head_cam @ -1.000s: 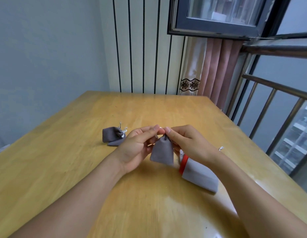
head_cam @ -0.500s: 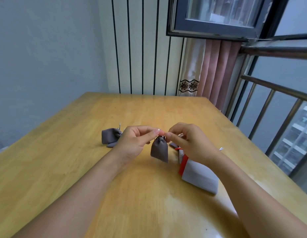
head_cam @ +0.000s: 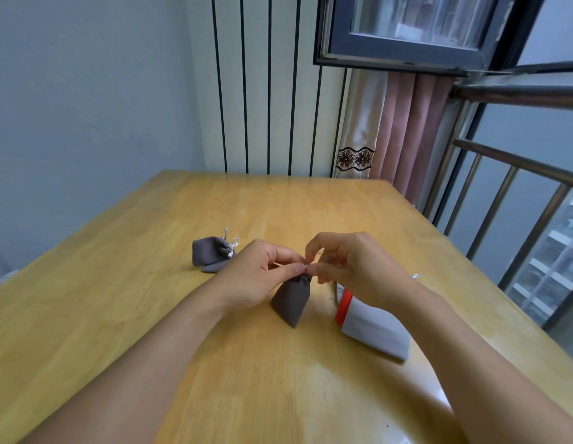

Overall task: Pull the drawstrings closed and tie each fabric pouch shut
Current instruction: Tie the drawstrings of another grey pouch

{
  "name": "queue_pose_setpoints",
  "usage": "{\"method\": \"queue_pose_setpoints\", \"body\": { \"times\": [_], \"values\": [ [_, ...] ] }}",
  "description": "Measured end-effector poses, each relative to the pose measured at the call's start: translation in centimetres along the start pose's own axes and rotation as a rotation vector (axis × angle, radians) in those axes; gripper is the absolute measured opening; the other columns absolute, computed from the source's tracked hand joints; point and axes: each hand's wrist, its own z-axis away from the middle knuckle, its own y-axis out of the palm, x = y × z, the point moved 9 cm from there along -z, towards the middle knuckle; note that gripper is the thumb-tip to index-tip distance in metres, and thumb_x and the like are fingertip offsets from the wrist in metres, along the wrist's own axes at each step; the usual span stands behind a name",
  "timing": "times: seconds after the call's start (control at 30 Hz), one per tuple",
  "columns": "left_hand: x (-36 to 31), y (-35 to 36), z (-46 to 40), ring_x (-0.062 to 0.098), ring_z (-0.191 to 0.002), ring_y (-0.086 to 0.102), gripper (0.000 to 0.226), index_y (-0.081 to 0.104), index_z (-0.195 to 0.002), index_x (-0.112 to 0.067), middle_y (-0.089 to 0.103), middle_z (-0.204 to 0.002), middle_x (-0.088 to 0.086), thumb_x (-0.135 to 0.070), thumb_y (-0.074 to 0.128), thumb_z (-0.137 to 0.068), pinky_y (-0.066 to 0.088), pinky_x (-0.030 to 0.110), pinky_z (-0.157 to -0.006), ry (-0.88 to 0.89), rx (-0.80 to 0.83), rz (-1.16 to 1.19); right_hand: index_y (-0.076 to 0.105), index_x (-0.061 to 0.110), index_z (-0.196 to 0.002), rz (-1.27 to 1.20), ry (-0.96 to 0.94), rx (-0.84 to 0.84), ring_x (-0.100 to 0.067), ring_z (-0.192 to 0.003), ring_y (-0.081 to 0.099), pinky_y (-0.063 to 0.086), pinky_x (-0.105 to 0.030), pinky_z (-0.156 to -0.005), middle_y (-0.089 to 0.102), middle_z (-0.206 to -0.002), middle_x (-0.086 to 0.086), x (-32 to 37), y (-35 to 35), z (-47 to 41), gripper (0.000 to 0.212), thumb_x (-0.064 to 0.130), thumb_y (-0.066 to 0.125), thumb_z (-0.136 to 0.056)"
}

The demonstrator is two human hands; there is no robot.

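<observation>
Two hands pinch at one pouch neck

Hidden between the fingertips, the drawstring itself cannot be made out. The left hand [head_cam: 259, 277] and right hand [head_cam: 352, 267] both pinch at the gathered top of a dark grey pouch [head_cam: 291, 298] resting on the table [head_cam: 118, 315]. Tied pouches [head_cam: 211, 256] lie behind, apparently two. One lighter grey bag with a red band [head_cam: 371, 325] is partly covered by the right wrist.
</observation>
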Motion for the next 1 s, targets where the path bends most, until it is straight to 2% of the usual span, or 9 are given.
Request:
{"method": "queue_pose_setpoints", "body": {
  "times": [0.1, 0.2, 0.27, 0.37, 0.43, 0.53, 0.7, 0.87, 1.0],
  "values": [
    [0.2, 0.6, 0.2, 0.020, -0.100, 0.068, 0.018, 0.076, -0.095, -0.022, 0.076, -0.096, 0.000, -0.022, 0.059, -0.097, 0.051, 0.046, -0.094, -0.013, 0.051, -0.085, 0.065, 0.025, -0.091, 0.094, 0.015, 0.085, -0.008, -0.057, 0.053, 0.046, -0.030, -0.058, 0.067, -0.067, 0.004, 0.0, 0.8, 0.1, 0.005, 0.022, 0.068, -0.092],
    [0.2, 0.6, 0.2, 0.009, -0.086, 0.066, 0.016, 0.078, -0.090, -0.019, 0.076, -0.090, 0.000, -0.020, 0.062, -0.095, 0.053, 0.040, -0.086, -0.026, 0.034, -0.093, 0.060, 0.023, -0.092, 0.127, 0.016, 0.139, -0.014, -0.058, 0.052, 0.047, -0.034, -0.060, 0.063, -0.067, 0.003, 0.1, 1.4, 0.3, 0.005, 0.019, 0.061, -0.096],
    [-0.2, 0.2, 0.2, 0.009, -0.087, 0.068, 0.014, 0.078, -0.090, -0.013, 0.077, -0.090, 0.002, -0.021, 0.067, -0.091, 0.053, 0.031, -0.084, -0.029, 0.015, 0.019, 0.055, 0.019, -0.092, 0.040, 0.004, 0.149, -0.014, -0.057, 0.046, 0.044, -0.034, -0.056, 0.058, -0.064, 0.005, 0.3, 1.4, 0.4, 0.008, 0.017, 0.058, -0.099],
    [-0.5, -0.1, 0.3, 0.011, -0.089, 0.071, 0.018, 0.078, -0.087, -0.009, 0.077, -0.090, 0.007, -0.023, 0.069, -0.082, 0.053, 0.021, -0.081, -0.058, 0.019, 0.270, 0.050, 0.003, -0.094, -0.256, 0.014, 0.184, -0.011, -0.055, 0.036, 0.034, -0.024, -0.051, 0.047, -0.059, 0.005, 0.4, 1.6, 0.5, 0.011, 0.010, 0.052, -0.102],
    [-0.3, 0.4, 0.4, 0.011, -0.087, 0.071, 0.013, 0.080, -0.083, -0.014, 0.077, -0.088, 0.006, -0.021, 0.069, -0.079, 0.053, 0.018, -0.075, -0.102, 0.042, 0.395, 0.048, 0.002, -0.094, -0.348, 0.032, 0.217, -0.009, -0.054, 0.034, 0.032, -0.021, -0.051, 0.044, -0.057, 0.010, 0.4, 1.7, 0.6, 0.012, 0.009, 0.050, -0.103],
    [0.3, 0.8, 0.6, 0.011, -0.086, 0.069, 0.015, 0.079, -0.086, -0.012, 0.077, -0.090, 0.004, -0.021, 0.072, -0.076, 0.053, 0.018, -0.072, -0.160, 0.042, 0.474, 0.049, 0.007, -0.093, -0.330, 0.018, 0.234, -0.010, -0.054, 0.032, 0.030, -0.025, -0.051, 0.043, -0.055, 0.011, 0.5, 1.7, 0.7, 0.010, 0.009, 0.050, -0.103],
    [0.8, 0.3, 0.8, 0.011, -0.087, 0.070, 0.019, 0.076, -0.090, -0.009, 0.077, -0.092, 0.007, -0.016, 0.073, -0.073, 0.054, 0.019, -0.072, -0.201, -0.012, 0.556, 0.057, 0.012, -0.106, -0.213, 0.015, 0.131, -0.012, -0.052, 0.043, 0.039, -0.032, -0.053, 0.055, -0.055, 0.004, 0.5, 0.8, 0.3, 0.010, 0.017, 0.062, -0.098],
    [1.0, -0.2, 0.8, 0.010, -0.074, 0.069, 0.012, 0.079, -0.078, -0.012, 0.076, -0.080, 0.005, -0.016, 0.076, -0.067, 0.053, 0.018, -0.064, -0.236, -0.124, 0.590, 0.067, 0.013, -0.090, -0.176, 0.028, -0.044, -0.014, -0.045, 0.052, 0.043, -0.029, -0.049, 0.062, -0.056, 0.000, 0.4, 0.1, 0.2, 0.005, 0.015, 0.067, -0.094],
    [1.2, 0.4, 0.8, 0.010, -0.071, 0.070, 0.010, 0.078, -0.076, -0.012, 0.075, -0.081, 0.006, -0.016, 0.076, -0.067, 0.055, 0.021, -0.063, -0.279, -0.134, 0.697, 0.068, 0.009, -0.087, -0.166, 0.009, -0.157, -0.024, -0.048, 0.058, 0.050, -0.036, -0.049, 0.066, -0.060, -0.006, 0.7, -0.3, 0.2, 0.006, 0.011, 0.067, -0.093]
  ]
}}
